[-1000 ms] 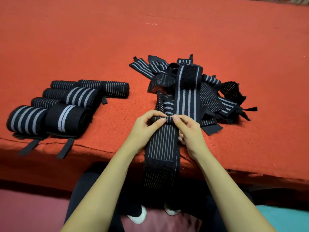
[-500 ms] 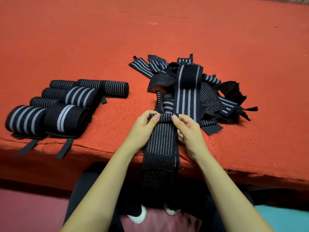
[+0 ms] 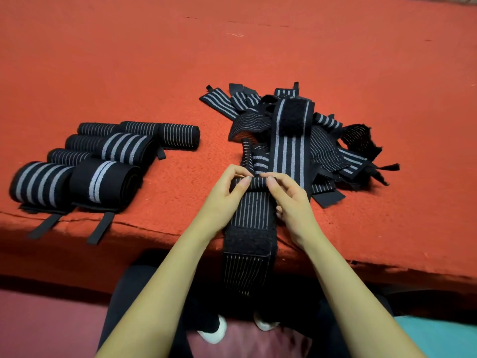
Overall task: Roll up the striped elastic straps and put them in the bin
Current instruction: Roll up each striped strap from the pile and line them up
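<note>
— What is hard to make out?
— The strap's point(image 3: 251, 215) near end hangs over the worktop point(image 3: 129, 60) edge into shadow. The pile point(image 3: 296, 140) behind it is too tangled to count.
— What has changed?
— A second ago the strap's far end was only folded over. Now it is a small tight roll.
— And the fingers?
— The left hand point(image 3: 227, 192) and right hand point(image 3: 291, 200) each pinch that roll, thumb and forefinger clamped on it, just before the pile. Finished rolls point(image 3: 103, 161) lie well to the left.

Red carpeted table point(image 3: 129, 60) — maroon floor point(image 3: 46, 326)
</note>
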Motion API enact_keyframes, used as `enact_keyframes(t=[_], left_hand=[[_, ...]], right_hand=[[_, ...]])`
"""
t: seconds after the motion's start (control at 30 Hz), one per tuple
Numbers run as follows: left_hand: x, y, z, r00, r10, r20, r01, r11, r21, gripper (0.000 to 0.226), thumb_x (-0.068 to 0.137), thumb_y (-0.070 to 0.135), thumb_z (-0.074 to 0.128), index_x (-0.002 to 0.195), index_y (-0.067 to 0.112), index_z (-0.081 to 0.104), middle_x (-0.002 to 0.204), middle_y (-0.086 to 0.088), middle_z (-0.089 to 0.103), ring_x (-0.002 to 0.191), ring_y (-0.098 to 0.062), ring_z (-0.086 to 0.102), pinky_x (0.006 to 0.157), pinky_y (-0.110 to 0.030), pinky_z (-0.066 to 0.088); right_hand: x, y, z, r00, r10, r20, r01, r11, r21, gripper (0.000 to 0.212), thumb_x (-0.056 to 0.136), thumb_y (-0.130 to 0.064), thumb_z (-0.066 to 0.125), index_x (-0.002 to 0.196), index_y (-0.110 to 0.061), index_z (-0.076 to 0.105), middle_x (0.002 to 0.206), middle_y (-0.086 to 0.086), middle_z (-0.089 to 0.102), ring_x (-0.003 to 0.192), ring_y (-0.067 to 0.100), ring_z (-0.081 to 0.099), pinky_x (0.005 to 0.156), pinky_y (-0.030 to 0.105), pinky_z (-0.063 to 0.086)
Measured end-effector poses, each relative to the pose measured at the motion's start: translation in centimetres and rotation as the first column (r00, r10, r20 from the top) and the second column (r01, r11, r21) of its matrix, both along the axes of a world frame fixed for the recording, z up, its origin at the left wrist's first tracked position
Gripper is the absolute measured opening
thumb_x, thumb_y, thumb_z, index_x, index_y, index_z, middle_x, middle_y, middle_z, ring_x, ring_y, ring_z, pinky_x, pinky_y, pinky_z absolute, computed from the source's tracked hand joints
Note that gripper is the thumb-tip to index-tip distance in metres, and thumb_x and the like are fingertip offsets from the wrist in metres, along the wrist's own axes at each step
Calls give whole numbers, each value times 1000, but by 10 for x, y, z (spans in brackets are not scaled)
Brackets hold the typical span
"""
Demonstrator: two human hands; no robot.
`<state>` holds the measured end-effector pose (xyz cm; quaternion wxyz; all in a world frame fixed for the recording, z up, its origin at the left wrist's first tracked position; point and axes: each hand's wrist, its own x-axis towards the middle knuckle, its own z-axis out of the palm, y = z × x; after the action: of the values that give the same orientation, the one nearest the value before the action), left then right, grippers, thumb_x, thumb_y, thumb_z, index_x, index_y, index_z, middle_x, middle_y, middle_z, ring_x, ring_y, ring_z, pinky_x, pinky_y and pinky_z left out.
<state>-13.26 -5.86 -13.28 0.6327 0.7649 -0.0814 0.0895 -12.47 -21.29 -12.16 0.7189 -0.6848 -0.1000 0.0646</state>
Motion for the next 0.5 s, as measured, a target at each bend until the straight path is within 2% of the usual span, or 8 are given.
enact_keyframes(t=[0.07, 0.17, 0.2, 0.27, 0.3, 0.37, 0.43, 0.5], left_hand=[[0, 0, -1, 1000, 2, -3, -2, 1000, -9, 12, 98, 11, 51, 101, 22, 56, 98, 13, 58, 92, 0, 54, 88, -20, 43], [-1, 0, -1, 998, 0, -65, -6, 995, -98, 13, 97, 14, 55, 101, 25, 55, 97, 10, 59, 88, -2, 54, 84, -23, 44], [-1, -1, 0, 995, -3, -102, -11, 990, -139, 10, 97, 18, 55, 102, 26, 55, 97, 9, 59, 88, -3, 55, 84, -24, 45], [0, -1, 2, 988, 14, -154, -35, 991, -133, 8, 97, 29, 54, 102, 25, 58, 96, 10, 62, 90, -4, 57, 87, -29, 46], [0, -1, 3, 985, 23, -170, -39, 995, -93, 14, 97, 35, 52, 102, 23, 59, 95, 10, 63, 90, -4, 58, 89, -31, 46], [0, -1, 4, 983, 27, -181, -33, 999, -27, 21, 98, 38, 48, 101, 21, 59, 93, 14, 63, 89, -3, 58, 90, -33, 46], [-1, 0, 3, 990, 20, -142, -19, 1000, 5, 16, 99, 35, 47, 101, 23, 58, 91, 19, 62, 88, 1, 57, 87, -28, 45], [-2, 0, 2, 996, 3, -91, -1, 1000, 24, 8, 101, 27, 47, 102, 26, 55, 94, 19, 60, 90, 3, 55, 86, -22, 43]], right_hand=[[0, 2, -1, 1000, -26, -1, 26, 1000, -7, 20, 99, -14, 49, 114, -9, 61, 61, -16, 56, 46, -3, 46, 44, 9, 33], [0, 2, -2, 999, -29, 16, 30, 999, -33, 18, 99, -12, 49, 110, -16, 62, 96, -4, 66, 80, -1, 62, 68, 13, 48], [1, 1, -5, 1000, -22, 22, 23, 999, -38, 18, 99, -12, 49, 110, -19, 61, 103, 0, 66, 90, 5, 63, 77, 18, 50], [1, -1, -6, 999, -9, 37, 11, 999, -49, 19, 99, -11, 49, 112, -18, 60, 106, 1, 65, 95, 8, 62, 84, 25, 51], [-1, 0, -3, 999, -6, 42, 9, 999, -52, 20, 99, -9, 48, 114, -17, 59, 102, -1, 65, 90, 5, 62, 81, 23, 52], [-1, -1, -1, 1000, -8, 14, 8, 1000, -17, 20, 99, -6, 46, 117, -9, 55, 81, -13, 65, 68, -5, 59, 62, 11, 47], [0, 1, 1, 1000, -6, -30, 7, 999, 42, 20, 100, -7, 43, 118, -5, 53, 62, -18, 61, 50, -7, 54, 46, 7, 39], [1, 3, 0, 999, 5, -49, -2, 998, 67, 21, 101, -15, 45, 115, -4, 55, 72, -12, 64, 53, -6, 57, 47, 7, 40]])
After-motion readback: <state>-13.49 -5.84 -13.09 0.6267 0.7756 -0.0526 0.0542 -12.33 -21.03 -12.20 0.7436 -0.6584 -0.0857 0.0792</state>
